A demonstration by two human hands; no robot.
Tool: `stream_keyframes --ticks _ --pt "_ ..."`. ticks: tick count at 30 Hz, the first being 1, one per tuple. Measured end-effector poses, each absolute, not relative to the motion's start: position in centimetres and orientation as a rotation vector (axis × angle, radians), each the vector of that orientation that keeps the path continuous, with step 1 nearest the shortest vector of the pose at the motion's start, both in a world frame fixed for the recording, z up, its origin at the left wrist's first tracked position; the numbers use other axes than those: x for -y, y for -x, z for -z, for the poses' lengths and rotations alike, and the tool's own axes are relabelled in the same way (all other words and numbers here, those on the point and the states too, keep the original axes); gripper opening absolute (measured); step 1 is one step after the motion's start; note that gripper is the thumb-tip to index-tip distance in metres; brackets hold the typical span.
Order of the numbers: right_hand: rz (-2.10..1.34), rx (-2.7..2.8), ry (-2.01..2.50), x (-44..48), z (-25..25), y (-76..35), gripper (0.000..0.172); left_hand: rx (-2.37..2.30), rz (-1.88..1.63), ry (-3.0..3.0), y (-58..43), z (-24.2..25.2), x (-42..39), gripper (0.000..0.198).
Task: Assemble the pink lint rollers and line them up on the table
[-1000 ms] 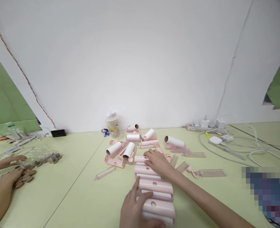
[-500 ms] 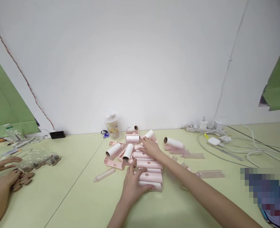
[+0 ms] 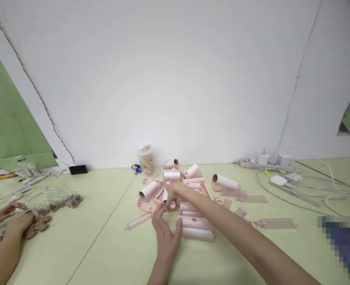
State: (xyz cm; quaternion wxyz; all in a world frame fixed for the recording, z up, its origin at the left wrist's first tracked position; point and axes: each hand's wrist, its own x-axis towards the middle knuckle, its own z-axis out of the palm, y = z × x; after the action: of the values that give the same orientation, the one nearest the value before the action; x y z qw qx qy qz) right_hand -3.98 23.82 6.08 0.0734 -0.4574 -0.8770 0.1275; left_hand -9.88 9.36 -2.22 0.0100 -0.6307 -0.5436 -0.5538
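My right hand (image 3: 173,192) reaches across the pile, fingers spread over a white cardboard tube (image 3: 165,195) that it mostly covers; I cannot tell whether it grips it. Just in front, my left hand (image 3: 166,229) has its thumb and fingers apart and holds nothing. Its thumb is beside the near pink plastic cylinder cases (image 3: 197,222), which lie in a row, partly hidden by my right forearm. Around my hands are another white tube (image 3: 149,190), a pink half shell with a hole (image 3: 146,206) and a clear plastic tube (image 3: 138,221).
On the right lie a white tube (image 3: 226,182), clear pinkish pieces (image 3: 277,223), a power strip (image 3: 247,163) and tangled cables. A plastic-wrapped cup (image 3: 147,163) stands near the wall. At left, another person's hands (image 3: 20,221) work among brown discs (image 3: 38,227).
My right hand has moved left and nearer, from the row of pink cases onto the white tube. My left hand has come off the near pink cases. The view has shifted slightly.
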Motion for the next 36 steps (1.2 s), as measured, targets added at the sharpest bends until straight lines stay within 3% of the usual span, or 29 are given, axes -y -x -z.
stream_keyframes --ticks 5,8,11,14,17,22,34,36 --pt "-0.368 2.554 1.477 -23.1 -6.6 3.5 0.034 1.753 1.818 1.829 10.0 1.7 -9.5 0.024" --pt "-0.373 2.467 1.468 -22.8 -8.0 2.5 0.041 1.698 1.666 1.975 9.8 2.3 -9.4 0.048" --pt "-0.415 2.394 1.433 -21.8 -10.0 0.2 0.062 1.652 1.389 2.134 9.2 2.9 -9.3 0.067" --pt "-0.498 2.364 1.394 -19.4 -12.0 -3.8 0.085 1.434 1.118 2.262 8.3 3.0 -9.4 0.065" --pt "-0.593 2.370 1.386 -15.7 -13.0 -8.8 0.085 1.239 0.922 2.356 7.3 2.7 -10.1 0.068" --pt "-0.698 2.667 1.159 -9.5 -10.7 -14.7 0.089 1.326 0.807 2.430 6.8 2.1 -11.8 0.061" --pt "-0.541 2.760 1.288 -7.6 -5.1 -12.6 0.086 1.329 0.795 2.408 8.0 1.5 -13.8 0.062" --pt "-0.608 2.731 1.299 -8.0 -4.7 -12.5 0.093 1.356 0.770 2.362 8.4 0.9 -13.6 0.058"
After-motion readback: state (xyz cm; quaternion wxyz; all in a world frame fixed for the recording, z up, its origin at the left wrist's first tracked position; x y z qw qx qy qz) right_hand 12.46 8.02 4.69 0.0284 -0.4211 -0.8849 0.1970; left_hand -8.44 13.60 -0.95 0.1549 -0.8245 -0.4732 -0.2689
